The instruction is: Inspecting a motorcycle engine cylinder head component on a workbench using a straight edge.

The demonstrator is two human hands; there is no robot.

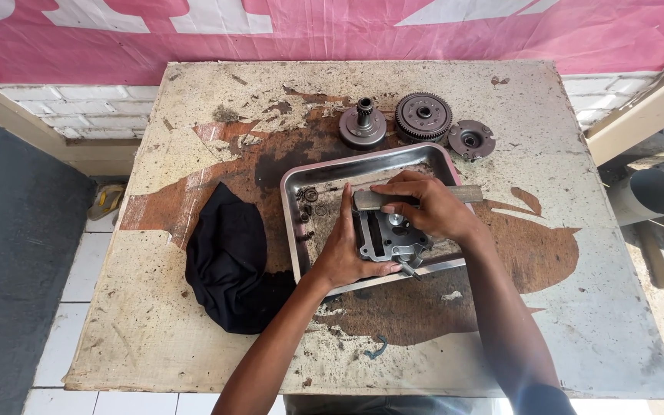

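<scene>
A grey metal engine part [388, 240] rests in a shallow steel tray [363, 165] at the middle of the worn table. My left hand [345, 246] presses against the part's left side, fingers flat and pointing away from me. My right hand [426, 206] lies over the top of the part and grips a flat grey bar [466, 194] laid across it; the bar's end sticks out to the right past the tray rim. Small rings and washers [309, 196] lie in the tray's left half.
Beyond the tray stand three round engine pieces: a hub with a shaft [363, 125], a toothed gear [423, 116], a smaller disc [470, 139]. A black cloth [228, 261] lies left of the tray. A grey pipe [649, 194] is off the table's right edge.
</scene>
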